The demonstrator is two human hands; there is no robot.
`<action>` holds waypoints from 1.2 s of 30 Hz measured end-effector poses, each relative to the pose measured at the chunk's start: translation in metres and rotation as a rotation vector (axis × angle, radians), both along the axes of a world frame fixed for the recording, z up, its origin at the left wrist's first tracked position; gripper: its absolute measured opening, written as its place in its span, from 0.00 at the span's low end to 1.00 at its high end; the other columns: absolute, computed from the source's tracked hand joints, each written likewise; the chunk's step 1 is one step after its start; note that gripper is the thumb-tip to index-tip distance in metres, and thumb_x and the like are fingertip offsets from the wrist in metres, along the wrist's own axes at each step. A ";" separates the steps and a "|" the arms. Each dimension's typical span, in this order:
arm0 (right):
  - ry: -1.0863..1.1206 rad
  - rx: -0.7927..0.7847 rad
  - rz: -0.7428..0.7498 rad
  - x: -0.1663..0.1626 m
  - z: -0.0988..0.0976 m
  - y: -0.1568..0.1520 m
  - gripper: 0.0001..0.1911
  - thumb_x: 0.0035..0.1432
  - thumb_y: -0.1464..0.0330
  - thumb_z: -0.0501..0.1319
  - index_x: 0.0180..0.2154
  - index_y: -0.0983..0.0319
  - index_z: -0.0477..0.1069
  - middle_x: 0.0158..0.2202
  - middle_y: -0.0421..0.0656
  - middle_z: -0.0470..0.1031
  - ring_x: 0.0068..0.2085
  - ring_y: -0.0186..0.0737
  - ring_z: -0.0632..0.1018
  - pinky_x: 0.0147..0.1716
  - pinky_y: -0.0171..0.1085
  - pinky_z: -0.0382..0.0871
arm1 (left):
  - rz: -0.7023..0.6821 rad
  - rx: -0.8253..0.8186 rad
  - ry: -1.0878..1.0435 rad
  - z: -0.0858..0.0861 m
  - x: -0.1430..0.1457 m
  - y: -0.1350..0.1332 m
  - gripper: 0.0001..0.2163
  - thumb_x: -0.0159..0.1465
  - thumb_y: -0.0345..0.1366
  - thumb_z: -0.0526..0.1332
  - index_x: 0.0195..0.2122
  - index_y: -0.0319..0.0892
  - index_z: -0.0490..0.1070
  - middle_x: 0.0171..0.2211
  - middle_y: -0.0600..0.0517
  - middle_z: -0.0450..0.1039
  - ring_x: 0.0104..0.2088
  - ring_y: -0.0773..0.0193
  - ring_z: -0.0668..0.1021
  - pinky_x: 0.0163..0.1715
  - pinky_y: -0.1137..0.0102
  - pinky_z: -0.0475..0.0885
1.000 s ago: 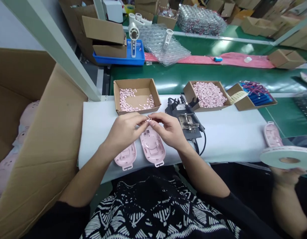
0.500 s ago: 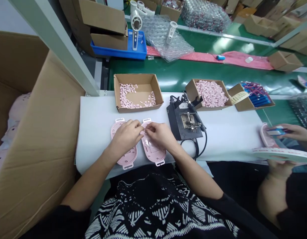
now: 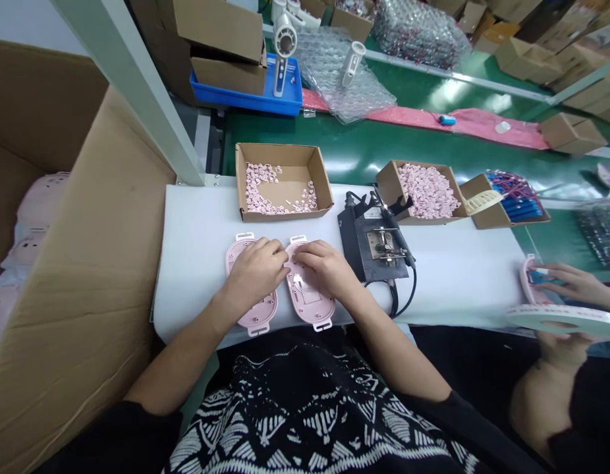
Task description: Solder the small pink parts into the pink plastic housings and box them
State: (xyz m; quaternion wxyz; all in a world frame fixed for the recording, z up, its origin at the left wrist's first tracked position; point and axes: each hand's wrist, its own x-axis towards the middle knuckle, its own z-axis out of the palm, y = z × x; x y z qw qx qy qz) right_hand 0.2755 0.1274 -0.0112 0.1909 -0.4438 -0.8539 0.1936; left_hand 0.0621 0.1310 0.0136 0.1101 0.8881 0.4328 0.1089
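Two pink oval plastic shells lie side by side on the white mat (image 3: 196, 250) in front of me. My left hand (image 3: 255, 273) rests on the left shell (image 3: 258, 317) with its fingers curled towards the right one. My right hand (image 3: 327, 266) lies on the upper half of the right shell (image 3: 312, 304), fingers bent. The fingertips of both hands meet at that shell's top end. Whatever is pinched there is hidden.
Behind the shells stands a cardboard box (image 3: 322, 178) with small pink parts, then a black tool station (image 3: 379, 247) with a cable, and two more boxes (image 3: 387, 187) (image 3: 487, 214). A large carton (image 3: 87, 263) flanks my left. A co-worker's hand (image 3: 569, 283) and tape roll (image 3: 562, 319) are at right.
Both hands have come down from above the mat, where they pinched a small pink part, onto the right shell. The co-worker's hand has moved to a shell at the right.
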 end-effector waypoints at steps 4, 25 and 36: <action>-0.010 0.032 0.047 0.003 -0.004 0.002 0.17 0.64 0.79 0.58 0.47 0.59 0.79 0.50 0.48 0.78 0.50 0.49 0.74 0.52 0.49 0.74 | -0.001 0.011 0.014 0.001 0.000 -0.003 0.05 0.68 0.35 0.64 0.41 0.40 0.77 0.42 0.47 0.76 0.45 0.54 0.74 0.45 0.61 0.69; -0.100 -0.038 -0.030 -0.001 0.011 0.023 0.17 0.66 0.74 0.57 0.54 0.58 0.73 0.55 0.48 0.72 0.55 0.53 0.69 0.57 0.54 0.68 | -0.028 0.049 0.124 0.001 0.017 -0.015 0.10 0.73 0.36 0.55 0.45 0.43 0.77 0.44 0.46 0.73 0.45 0.52 0.72 0.41 0.59 0.66; -0.156 -0.167 0.028 -0.004 0.013 0.043 0.17 0.59 0.78 0.58 0.50 0.63 0.72 0.53 0.48 0.69 0.53 0.43 0.74 0.57 0.43 0.69 | -0.012 0.070 0.154 -0.003 0.021 -0.019 0.13 0.74 0.31 0.52 0.51 0.44 0.74 0.44 0.44 0.73 0.45 0.50 0.71 0.39 0.58 0.64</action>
